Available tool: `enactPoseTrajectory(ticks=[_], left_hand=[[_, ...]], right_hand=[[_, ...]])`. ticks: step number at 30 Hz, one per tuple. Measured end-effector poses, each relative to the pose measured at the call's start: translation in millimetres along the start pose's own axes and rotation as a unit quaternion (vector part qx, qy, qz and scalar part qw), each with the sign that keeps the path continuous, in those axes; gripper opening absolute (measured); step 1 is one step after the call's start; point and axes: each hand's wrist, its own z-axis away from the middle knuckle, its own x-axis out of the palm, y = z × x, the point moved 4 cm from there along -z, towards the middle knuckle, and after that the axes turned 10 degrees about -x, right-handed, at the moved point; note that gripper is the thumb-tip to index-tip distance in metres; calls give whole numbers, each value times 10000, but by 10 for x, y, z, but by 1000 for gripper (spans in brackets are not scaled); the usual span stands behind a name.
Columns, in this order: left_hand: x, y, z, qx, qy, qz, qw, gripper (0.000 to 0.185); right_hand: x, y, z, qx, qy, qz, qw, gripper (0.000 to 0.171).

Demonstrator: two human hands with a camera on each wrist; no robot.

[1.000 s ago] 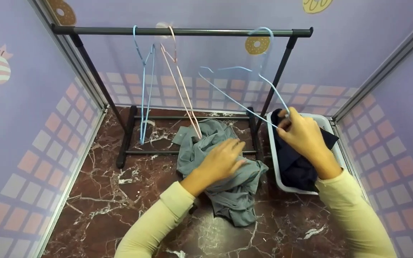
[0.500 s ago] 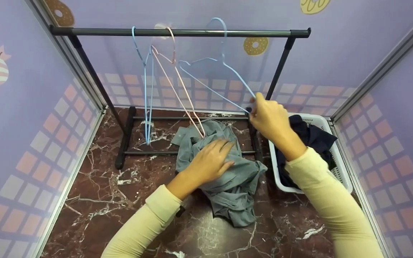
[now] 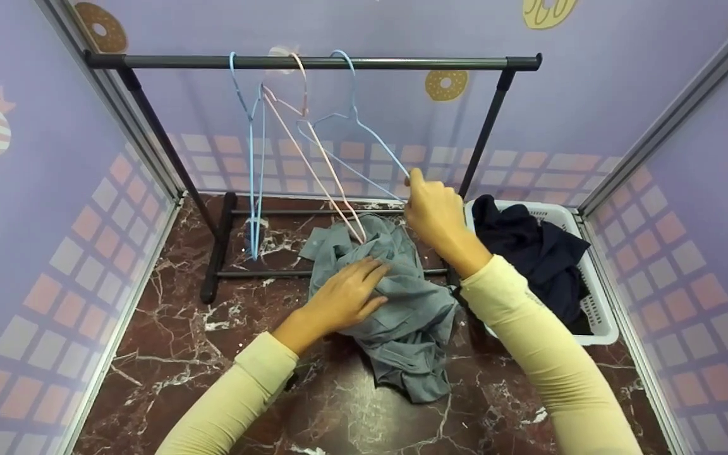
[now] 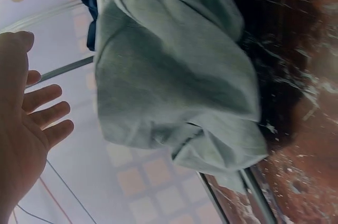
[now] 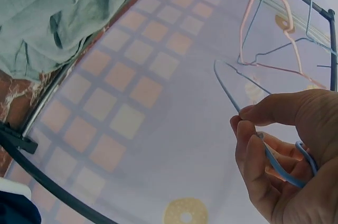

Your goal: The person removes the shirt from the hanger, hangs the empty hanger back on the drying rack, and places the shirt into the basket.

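Observation:
My right hand [image 3: 438,218] grips the lower right end of a blue clothes hanger [image 3: 376,139], thumb and fingers curled round its wire in the right wrist view. This hanger's hook is at the rail [image 3: 427,63]; whether it rests there I cannot tell. My left hand [image 3: 342,297] has its fingers extended over a crumpled grey-green garment [image 3: 408,303] on the floor. In the left wrist view a gap separates that hand [image 4: 26,123] from the cloth [image 4: 174,76]. To the left, a pink hanger [image 3: 323,151] and another blue hanger [image 3: 252,170] hang from the rail.
Right of the rack stands a white basket [image 3: 601,316] with dark navy clothing [image 3: 534,253] in it. The rack's black post [image 3: 487,136] rises between basket and hangers. Patterned walls close in the back and both sides; the floor [image 3: 168,354] is dark red marble.
The blue hanger has travelled left along the rail in my right hand, its hook now near the pink hanger. My left hand has drifted left and slightly down over the garment.

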Motion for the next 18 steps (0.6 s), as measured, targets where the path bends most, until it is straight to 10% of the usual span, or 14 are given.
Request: enactPoseTrajectory(ticks=[18], left_hand=[[95,-436,135,-906,278,349,9949,57]], right_hand=[[127,9,354,-551,-476,-1578,9848,46]])
